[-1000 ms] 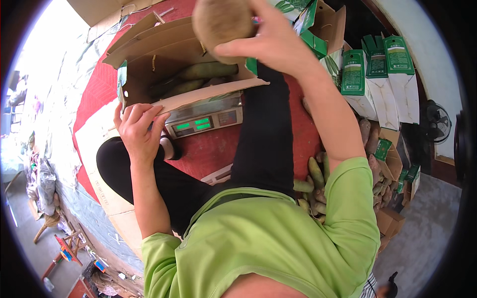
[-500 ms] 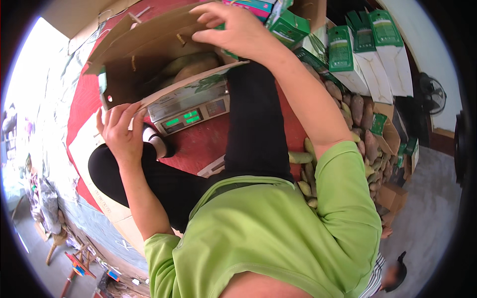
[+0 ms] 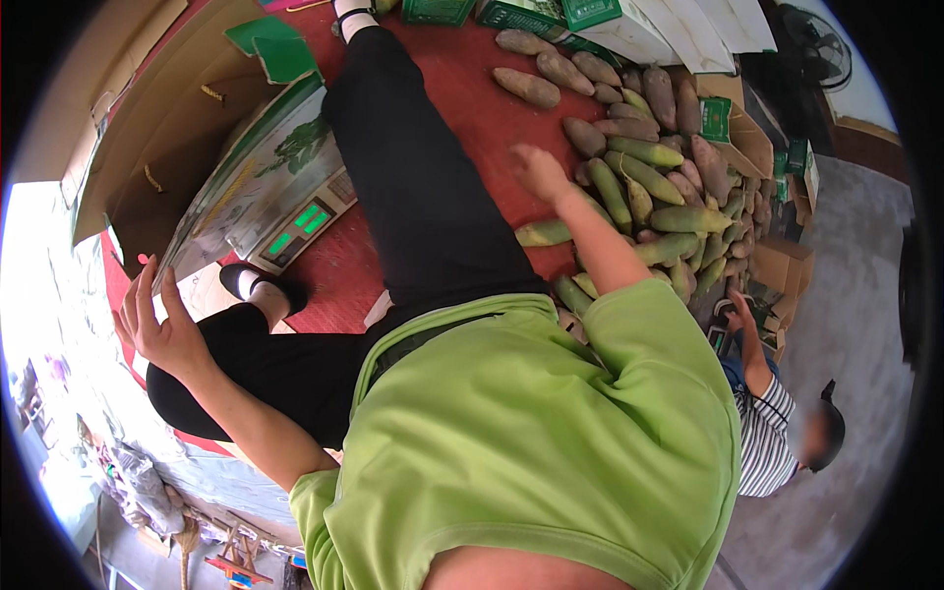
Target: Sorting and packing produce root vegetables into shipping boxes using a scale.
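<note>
A large open cardboard box [image 3: 236, 182] stands tilted on a digital scale [image 3: 295, 234] with a lit green display. Fingers spread, my left hand [image 3: 162, 329] is beside the box's near left corner; whether it touches the cardboard I cannot tell. Over the red floor covering, my right hand [image 3: 539, 172] reaches to the left edge of a heap of long green radishes [image 3: 644, 177] and dusty purplish roots [image 3: 526, 88]. Its fingers look bent but are blurred, and nothing shows in them. The inside of the box is mostly hidden by its near wall.
My outstretched leg [image 3: 403, 167] lies between box and heap. Green and white cartons [image 3: 639, 29] stand at the far right, with a fan [image 3: 811, 49] beyond. Small open cardboard boxes [image 3: 782, 270] edge the heap. A person in a striped shirt [image 3: 767, 433] is at the lower right.
My right hand has left the box's far side and swung right to the heap. My left hand's fingers have spread from the box edge. The view has turned right, and more of the heap shows.
</note>
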`<move>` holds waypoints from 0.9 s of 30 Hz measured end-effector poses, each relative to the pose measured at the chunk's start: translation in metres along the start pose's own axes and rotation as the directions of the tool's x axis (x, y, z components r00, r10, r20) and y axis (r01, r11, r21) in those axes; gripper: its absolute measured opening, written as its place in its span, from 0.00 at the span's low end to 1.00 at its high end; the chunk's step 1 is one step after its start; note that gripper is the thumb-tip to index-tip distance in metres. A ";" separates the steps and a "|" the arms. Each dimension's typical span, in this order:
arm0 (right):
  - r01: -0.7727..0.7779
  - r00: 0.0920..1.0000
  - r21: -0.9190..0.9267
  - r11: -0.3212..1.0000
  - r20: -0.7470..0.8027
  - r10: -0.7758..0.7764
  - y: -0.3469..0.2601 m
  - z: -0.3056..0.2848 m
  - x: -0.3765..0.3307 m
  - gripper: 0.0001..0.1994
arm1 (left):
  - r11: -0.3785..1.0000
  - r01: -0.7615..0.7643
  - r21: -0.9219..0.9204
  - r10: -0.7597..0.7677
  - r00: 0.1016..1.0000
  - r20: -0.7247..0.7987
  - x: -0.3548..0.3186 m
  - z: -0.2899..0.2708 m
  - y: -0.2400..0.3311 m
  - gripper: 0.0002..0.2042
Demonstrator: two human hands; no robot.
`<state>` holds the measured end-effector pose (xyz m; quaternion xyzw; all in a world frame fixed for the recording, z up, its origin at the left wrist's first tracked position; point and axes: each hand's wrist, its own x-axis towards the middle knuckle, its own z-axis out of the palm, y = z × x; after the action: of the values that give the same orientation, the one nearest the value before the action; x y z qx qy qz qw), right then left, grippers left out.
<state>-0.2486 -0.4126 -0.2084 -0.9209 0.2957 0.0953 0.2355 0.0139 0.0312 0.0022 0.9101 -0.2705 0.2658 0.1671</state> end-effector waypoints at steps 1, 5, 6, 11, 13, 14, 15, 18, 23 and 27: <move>-0.023 0.995 -0.132 0.991 0.091 0.035 0.017 0.019 -0.011 0.17 | 1.000 -0.005 -0.004 0.005 1.000 0.006 -0.002 0.002 -0.002 0.08; -0.034 0.931 -0.432 0.901 0.313 0.186 0.041 0.059 -0.061 0.14 | 0.995 -0.069 0.068 0.071 0.997 -0.019 0.001 0.004 0.001 0.08; -0.031 0.932 -0.430 0.902 0.314 0.182 0.046 0.066 -0.070 0.14 | 0.999 -0.023 0.024 0.023 0.999 -0.026 -0.002 0.009 -0.001 0.08; -0.009 0.883 -0.504 0.864 0.402 0.244 0.056 0.101 -0.086 0.14 | 0.999 0.002 -0.038 -0.003 1.000 -0.022 0.004 0.002 0.006 0.06; 0.023 0.878 -0.542 0.840 0.413 0.242 0.054 0.108 -0.088 0.14 | 0.999 0.018 -0.038 -0.018 1.000 -0.006 0.003 0.000 0.009 0.04; 0.028 0.880 -0.554 0.832 0.408 0.242 0.056 0.112 -0.089 0.14 | 0.999 0.017 -0.035 -0.017 1.000 -0.002 0.003 0.000 0.012 0.04; 0.033 0.884 -0.567 0.823 0.401 0.241 0.057 0.115 -0.089 0.13 | 0.999 0.018 -0.032 -0.018 1.000 0.000 0.003 0.001 0.015 0.04; 0.118 0.872 -0.622 0.774 0.438 0.218 0.050 0.117 -0.086 0.13 | 0.995 0.040 -0.092 -0.039 0.999 0.008 -0.001 -0.002 0.012 0.04; 0.097 0.842 -0.595 0.798 0.477 0.253 0.066 0.124 -0.076 0.13 | 0.991 0.032 -0.131 -0.031 0.999 0.010 0.003 -0.001 0.018 0.05; 0.082 0.867 -0.621 0.779 0.430 0.252 0.055 0.110 -0.063 0.14 | 0.989 0.040 -0.140 -0.040 0.999 0.003 0.004 -0.003 0.020 0.05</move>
<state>-0.3354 -0.3665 -0.3054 -0.8761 0.2206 0.4284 -0.0184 0.0037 0.0146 0.0097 0.9014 -0.2704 0.2426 0.2355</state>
